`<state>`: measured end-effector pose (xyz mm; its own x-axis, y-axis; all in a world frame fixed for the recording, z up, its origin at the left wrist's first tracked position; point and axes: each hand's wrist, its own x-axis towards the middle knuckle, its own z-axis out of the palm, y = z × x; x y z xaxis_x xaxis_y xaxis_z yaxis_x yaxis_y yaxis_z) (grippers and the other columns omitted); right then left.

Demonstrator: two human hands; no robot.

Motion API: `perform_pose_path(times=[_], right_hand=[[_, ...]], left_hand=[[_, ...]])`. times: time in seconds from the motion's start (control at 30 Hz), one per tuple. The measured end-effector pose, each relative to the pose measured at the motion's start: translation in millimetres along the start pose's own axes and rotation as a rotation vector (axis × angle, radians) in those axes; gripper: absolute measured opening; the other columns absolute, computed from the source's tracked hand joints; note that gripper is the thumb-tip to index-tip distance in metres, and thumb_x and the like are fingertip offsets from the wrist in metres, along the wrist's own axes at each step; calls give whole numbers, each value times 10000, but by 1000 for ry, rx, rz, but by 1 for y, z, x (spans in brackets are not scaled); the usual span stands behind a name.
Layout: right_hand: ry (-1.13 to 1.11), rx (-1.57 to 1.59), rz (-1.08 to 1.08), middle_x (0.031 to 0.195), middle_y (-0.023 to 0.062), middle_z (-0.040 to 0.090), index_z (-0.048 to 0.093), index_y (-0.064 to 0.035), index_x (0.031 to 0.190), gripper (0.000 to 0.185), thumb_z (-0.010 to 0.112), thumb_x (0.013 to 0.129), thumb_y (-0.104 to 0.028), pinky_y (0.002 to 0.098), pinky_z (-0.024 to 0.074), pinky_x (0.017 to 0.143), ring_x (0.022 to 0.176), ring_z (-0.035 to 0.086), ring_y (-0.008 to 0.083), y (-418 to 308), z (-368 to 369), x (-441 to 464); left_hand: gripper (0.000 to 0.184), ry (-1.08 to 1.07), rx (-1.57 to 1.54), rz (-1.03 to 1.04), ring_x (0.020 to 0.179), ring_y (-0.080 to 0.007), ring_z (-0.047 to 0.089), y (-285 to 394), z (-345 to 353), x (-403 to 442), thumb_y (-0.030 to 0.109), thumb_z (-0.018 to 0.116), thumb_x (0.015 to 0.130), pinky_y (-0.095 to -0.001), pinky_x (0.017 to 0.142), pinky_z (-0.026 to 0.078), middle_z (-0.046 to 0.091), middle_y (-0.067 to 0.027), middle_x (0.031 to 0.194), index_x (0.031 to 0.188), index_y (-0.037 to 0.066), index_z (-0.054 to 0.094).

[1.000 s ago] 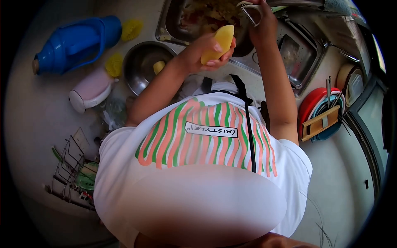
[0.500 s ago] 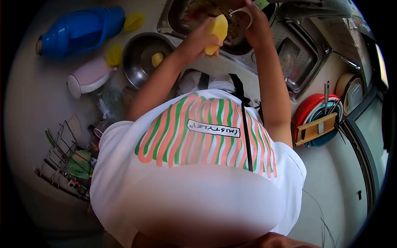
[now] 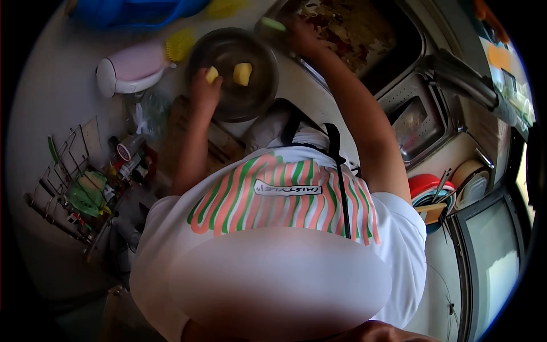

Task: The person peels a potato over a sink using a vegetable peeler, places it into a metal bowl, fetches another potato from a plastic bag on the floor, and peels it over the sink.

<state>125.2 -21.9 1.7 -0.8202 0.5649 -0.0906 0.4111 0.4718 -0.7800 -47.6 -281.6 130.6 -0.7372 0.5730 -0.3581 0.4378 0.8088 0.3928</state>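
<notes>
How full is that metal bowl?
Nearly empty: one peeled potato lies in the metal bowl; the left hand holds another potato inside or just above it.

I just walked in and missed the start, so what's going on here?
A person's left hand holds a peeled yellow piece at the metal bowl, where a second yellow piece already lies. The right hand is by the sink, next to a blurred pale green thing; whether it grips that is hard to tell. Scraps are scattered in the sink.
</notes>
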Motion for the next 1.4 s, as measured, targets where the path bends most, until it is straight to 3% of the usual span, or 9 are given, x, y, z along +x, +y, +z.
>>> perform_pose_path(times=[0.13, 0.47, 0.5, 0.67, 0.9, 1.03, 1.13, 1.23, 1.4], right_hand=[[-36, 44, 110, 1352, 235, 529, 558, -167, 1420, 622, 737, 896, -450, 582, 457, 1012, 1204, 580, 440, -25, 22, 17], [-207, 5, 216, 1063, 218, 738, 667, -62, 1292, 500, 748, 901, -363, 477, 568, 859, 976, 726, 381, 40, -9, -13], [-262, 55, 228, 1062, 219, 737, 670, -61, 1288, 485, 746, 907, -352, 480, 564, 859, 975, 722, 384, 38, -18, -19], [-393, 178, 294, 1061, 242, 719, 658, 10, 1269, 483, 717, 946, -344, 469, 542, 854, 960, 700, 355, 22, -25, -55], [-214, 457, 467, 868, 214, 728, 680, 8, 1202, 421, 696, 953, -331, 436, 554, 744, 788, 716, 309, 46, -22, -63], [68, 184, 666, 863, 228, 743, 709, -6, 1168, 387, 732, 907, -291, 454, 572, 671, 776, 742, 358, 93, -22, -69], [270, -185, 786, 815, 201, 734, 731, 6, 1074, 395, 729, 928, -361, 449, 566, 675, 707, 719, 334, 140, -22, -88], [711, -46, 961, 864, 224, 742, 743, 12, 1039, 441, 738, 913, -411, 470, 580, 719, 759, 727, 369, 180, -26, -107], [418, -92, 798, 924, 228, 743, 737, -49, 1133, 356, 749, 910, -327, 511, 583, 745, 874, 730, 422, 199, -27, -114]], left_hand=[[515, -26, 281, 118, 1104, -398, 623, -7, 10, -7, 349, 756, 925, -468, 960, 502, 663, -199, 1126, 1284, 10, 611], [312, 18, 22, 305, 1070, -399, 631, -9, 28, 47, 119, 719, 934, -467, 893, 530, 625, -170, 1228, 1226, 56, 627], [293, 51, 75, 366, 995, -329, 680, -19, 36, 54, 96, 748, 921, -419, 828, 555, 660, -166, 1102, 1183, 38, 631], [179, -64, -1, 311, 915, -375, 680, -11, 29, 50, 115, 737, 920, -447, 792, 552, 693, -156, 965, 1041, 33, 634], [129, 10, -256, 214, 853, -284, 718, 24, 18, 42, 124, 714, 951, -368, 760, 565, 726, -131, 952, 1023, 27, 669], [141, -67, -583, 319, 907, -225, 724, 84, 4, 29, 125, 723, 959, -311, 812, 561, 738, -71, 1053, 1083, 60, 742], [200, -36, -306, 628, 1018, -192, 695, 123, 0, 15, 107, 731, 952, -305, 893, 531, 717, -76, 1132, 1149, 79, 746], [193, -29, 40, 810, 1099, -239, 660, 145, 15, 18, 168, 774, 874, -402, 980, 481, 709, -55, 1108, 1052, 98, 749], [213, -411, 800, 742, 1061, -282, 703, 172, 68, 42, 184, 821, 783, -427, 999, 429, 754, -89, 1096, 985, 128, 781]])
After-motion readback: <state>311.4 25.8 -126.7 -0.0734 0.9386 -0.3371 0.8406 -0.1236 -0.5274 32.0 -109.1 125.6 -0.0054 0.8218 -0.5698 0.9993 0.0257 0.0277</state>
